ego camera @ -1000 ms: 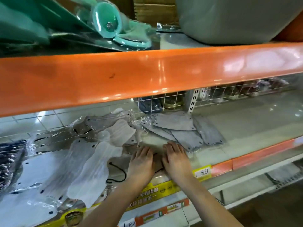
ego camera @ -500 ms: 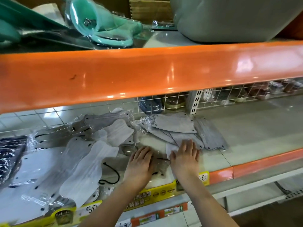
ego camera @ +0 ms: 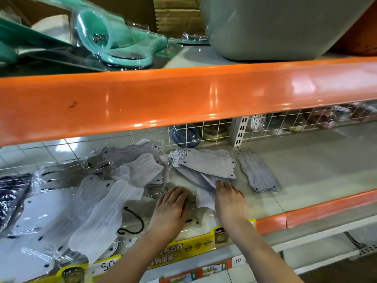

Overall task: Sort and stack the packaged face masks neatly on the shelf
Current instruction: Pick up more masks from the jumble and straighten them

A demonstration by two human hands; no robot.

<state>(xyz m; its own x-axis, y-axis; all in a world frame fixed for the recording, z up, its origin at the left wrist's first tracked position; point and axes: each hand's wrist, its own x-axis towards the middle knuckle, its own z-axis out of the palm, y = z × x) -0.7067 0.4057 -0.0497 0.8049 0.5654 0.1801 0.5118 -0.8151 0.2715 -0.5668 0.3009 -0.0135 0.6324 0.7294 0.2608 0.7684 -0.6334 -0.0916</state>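
Note:
Packaged face masks lie scattered on the lower shelf (ego camera: 318, 176). White masks (ego camera: 102, 209) in clear wrap spread across the left. Grey masks (ego camera: 210, 166) overlap in a loose pile at the middle, and one grey mask (ego camera: 258, 174) lies apart to their right. My left hand (ego camera: 170, 211) rests flat, fingers straight, on a wrapped mask near the shelf front. My right hand (ego camera: 230, 199) lies flat beside it, fingertips touching the lower edge of the grey pile. A pale mask (ego camera: 205, 198) sits between my hands.
The orange upper shelf edge (ego camera: 183, 99) overhangs the workspace. A wire grid (ego camera: 214, 129) backs the lower shelf, with other goods behind it. Dark packaged items (ego camera: 12, 199) lie at the far left. A black ear loop (ego camera: 132, 223) curls near the front. Yellow price labels (ego camera: 183, 252) line the edge.
My right hand slid forward and to the right, up to the grey pile. My left hand stayed flat on its mask. The view shifted slightly.

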